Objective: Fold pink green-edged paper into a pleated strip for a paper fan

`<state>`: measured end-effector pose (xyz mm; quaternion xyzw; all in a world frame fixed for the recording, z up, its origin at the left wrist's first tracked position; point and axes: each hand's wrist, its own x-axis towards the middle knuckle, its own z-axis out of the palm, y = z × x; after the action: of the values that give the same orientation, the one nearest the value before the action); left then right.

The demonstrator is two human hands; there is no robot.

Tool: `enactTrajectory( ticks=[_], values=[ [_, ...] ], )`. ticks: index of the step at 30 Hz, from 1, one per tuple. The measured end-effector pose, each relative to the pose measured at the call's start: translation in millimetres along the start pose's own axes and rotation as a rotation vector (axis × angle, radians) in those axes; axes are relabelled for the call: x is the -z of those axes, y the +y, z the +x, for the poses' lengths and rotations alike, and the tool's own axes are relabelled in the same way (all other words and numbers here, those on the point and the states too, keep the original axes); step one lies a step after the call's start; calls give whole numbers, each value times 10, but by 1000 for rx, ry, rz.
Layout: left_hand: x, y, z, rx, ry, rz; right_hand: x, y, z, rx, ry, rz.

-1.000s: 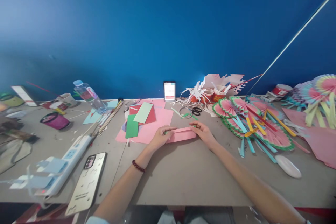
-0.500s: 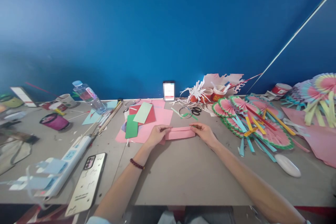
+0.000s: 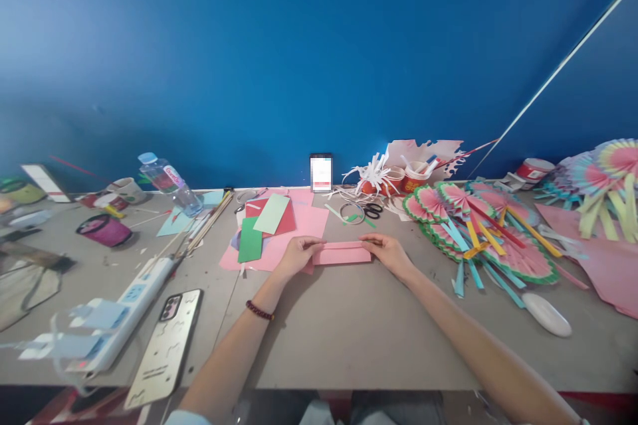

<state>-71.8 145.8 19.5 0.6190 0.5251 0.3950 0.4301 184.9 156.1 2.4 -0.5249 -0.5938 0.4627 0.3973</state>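
Observation:
A folded strip of pink paper lies flat on the grey table in front of me. My left hand pinches its left end, fingers curled over the fold. My right hand presses on its right end with fingers closed on the edge. A dark bead bracelet sits on my left wrist.
Pink, green and red paper sheets lie behind the strip. Scissors and paper cups stand further back. Paper fans fill the right side. A power strip, a phone and a bottle are on the left.
The pink strip has been flattened and squared up on the table. Both hands shifted slightly along its ends and now hold still.

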Motion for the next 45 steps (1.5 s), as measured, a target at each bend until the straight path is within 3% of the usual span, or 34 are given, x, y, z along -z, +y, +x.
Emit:
enactTrajectory(
  ticks=[6, 11, 15, 23, 27, 33, 45],
  values=[
    [-60, 1, -57, -313, 4, 343, 58, -85, -46, 342, 76, -325],
    [-100, 35, -84, -667, 170, 650, 65, -156, -94, 665, 161, -529],
    [-135, -10, -66, -748, 207, 851, 19, -158, -113, 780, 193, -681],
    [-188, -87, -52, -584, -14, 1009, 1, -11, -65, 675, 1, -774],
    [-153, -71, -60, -521, -24, 956, 33, 5, -46, 560, -52, -694],
    [-142, -108, -13, -461, 38, 869, 17, 25, 13, 442, -8, -549],
    [-145, -223, 58, -557, 46, 838, -28, 96, 91, 479, 107, -489]
  ],
)
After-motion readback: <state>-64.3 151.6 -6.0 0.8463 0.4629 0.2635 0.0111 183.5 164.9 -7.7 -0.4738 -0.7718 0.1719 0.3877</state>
